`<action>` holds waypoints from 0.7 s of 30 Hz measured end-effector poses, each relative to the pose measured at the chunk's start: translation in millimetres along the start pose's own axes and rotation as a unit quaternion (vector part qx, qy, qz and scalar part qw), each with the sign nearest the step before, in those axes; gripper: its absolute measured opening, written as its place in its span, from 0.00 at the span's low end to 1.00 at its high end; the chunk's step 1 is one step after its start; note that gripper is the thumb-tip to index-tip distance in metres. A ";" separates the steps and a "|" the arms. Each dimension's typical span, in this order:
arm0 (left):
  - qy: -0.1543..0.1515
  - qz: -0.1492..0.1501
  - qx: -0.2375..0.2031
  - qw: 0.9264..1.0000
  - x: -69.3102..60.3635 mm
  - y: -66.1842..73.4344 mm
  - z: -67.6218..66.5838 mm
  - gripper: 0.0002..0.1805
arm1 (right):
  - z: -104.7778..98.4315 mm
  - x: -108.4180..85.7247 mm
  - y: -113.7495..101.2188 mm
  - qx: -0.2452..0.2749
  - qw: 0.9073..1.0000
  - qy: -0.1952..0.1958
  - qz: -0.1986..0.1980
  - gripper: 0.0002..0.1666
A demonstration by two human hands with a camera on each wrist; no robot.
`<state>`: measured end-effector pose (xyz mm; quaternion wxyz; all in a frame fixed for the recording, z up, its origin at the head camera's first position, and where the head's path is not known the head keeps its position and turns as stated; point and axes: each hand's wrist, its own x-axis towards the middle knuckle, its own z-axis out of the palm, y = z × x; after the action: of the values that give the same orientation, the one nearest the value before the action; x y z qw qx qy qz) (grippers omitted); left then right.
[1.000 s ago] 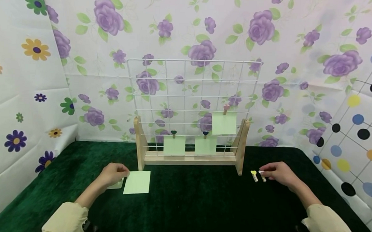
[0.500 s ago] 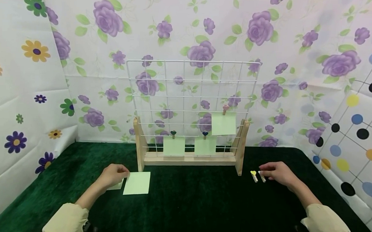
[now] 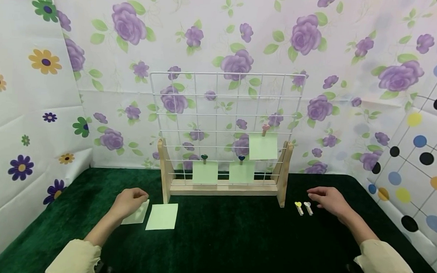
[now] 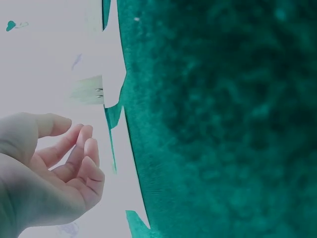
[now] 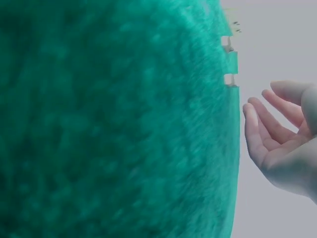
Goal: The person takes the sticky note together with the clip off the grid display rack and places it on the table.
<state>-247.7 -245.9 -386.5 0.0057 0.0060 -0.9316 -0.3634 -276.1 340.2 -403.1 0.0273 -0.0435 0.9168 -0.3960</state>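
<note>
A purple-rose backdrop (image 3: 215,32) spans the upper frame of a makeshift tabletop booth (image 3: 351,69). Flower-print sheeting (image 3: 10,101) walls the left, dotted sheeting (image 3: 424,176) the right; green cloth (image 3: 215,241) lies below.

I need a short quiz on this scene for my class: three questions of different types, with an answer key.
1. Count: how many pale green notes hang on the wire grid?
2. True or false: the right hand holds neither of the two loose clips near it.
3. Fill in: the highest note is held by a clip with a ____ heart.

Key: 1. Three. 2. True; both lie on the green cloth. 3. Pink.
</note>
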 end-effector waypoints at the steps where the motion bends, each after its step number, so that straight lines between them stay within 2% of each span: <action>1: 0.001 0.001 -0.002 1.000 -0.4 1.1 -0.6 0.15 | 0.3 0.1 -1.8 0.002 1.000 0.004 -0.001 0.25; 11: -0.001 0.025 -0.023 0.999 -4.2 17.3 3.5 0.17 | 1.9 0.0 -23.5 0.020 0.998 0.028 -0.050 0.25; 21: -0.012 0.039 -0.050 0.998 -7.8 39.4 13.9 0.18 | -1.4 -3.5 -45.8 0.020 0.995 0.071 -0.064 0.25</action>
<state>-240.3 -207.4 -370.2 0.0093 -0.0349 -0.9119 -0.4088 -270.0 310.4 -368.7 -0.0623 -0.0735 0.9037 -0.4171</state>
